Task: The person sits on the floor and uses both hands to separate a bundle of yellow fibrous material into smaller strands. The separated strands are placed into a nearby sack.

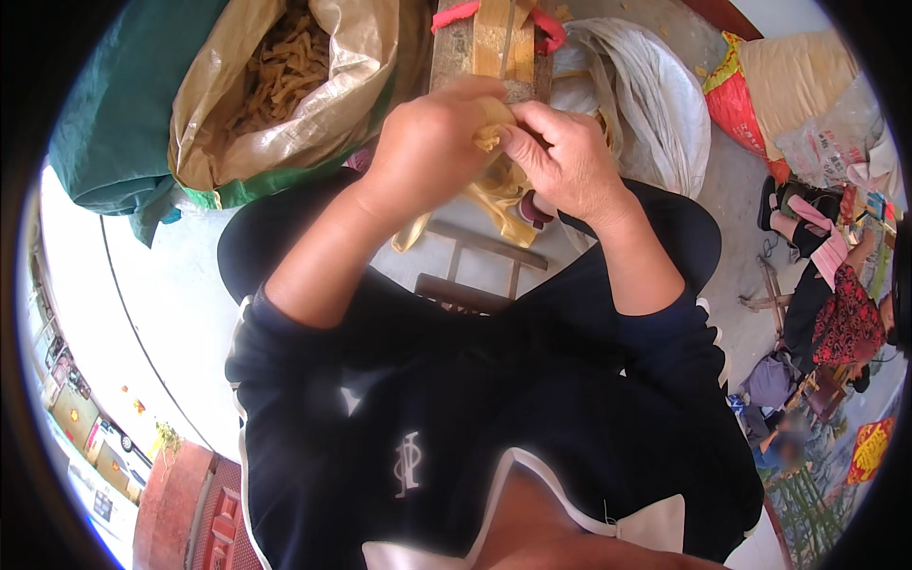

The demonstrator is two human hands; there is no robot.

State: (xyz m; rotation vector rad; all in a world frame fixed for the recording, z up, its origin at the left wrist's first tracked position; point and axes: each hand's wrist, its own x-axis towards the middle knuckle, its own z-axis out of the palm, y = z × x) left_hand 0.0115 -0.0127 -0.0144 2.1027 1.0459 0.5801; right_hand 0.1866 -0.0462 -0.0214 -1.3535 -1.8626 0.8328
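Item: pale yellow strip (490, 139), thin, flat and folded on itself, material not certain. Location: between both hands, above the near end of the narrow, worn wooden tabletop (456, 57), which serves as landmark. Loose yellow lengths (505, 214) hang below the hands, nearer the person than the tabletop.

Left hand (427, 142): back uppermost, fingers curled over the strip, tips partly hidden. Right hand (568, 157): thumb and forefinger drawn narrow, pinching the strip's folded edge; the other fingers are hard to make out.

Handling, as judged: light, soft and pliable, with a slight spring at the folds; likely to crease or split if pulled hard. Best taken at the folded bunch, between thumb and forefinger, the trailing ends left free. Slipperiness cannot be told.

Surroundings: left of the tabletop, an open tan plastic sack with a green lower band (204, 95), holding brown curled pieces (285, 71); farther left, dark green cloth (104, 133). Across the tabletop's far part, a red cloth band (456, 16). Right of the tabletop, a crumpled white woven sack (660, 104). On its near side, a brown wooden frame with rungs (465, 293).

Obstructions: the frame lies beneath the hanging lengths, which could snag there; the left hand hides part of the fold.
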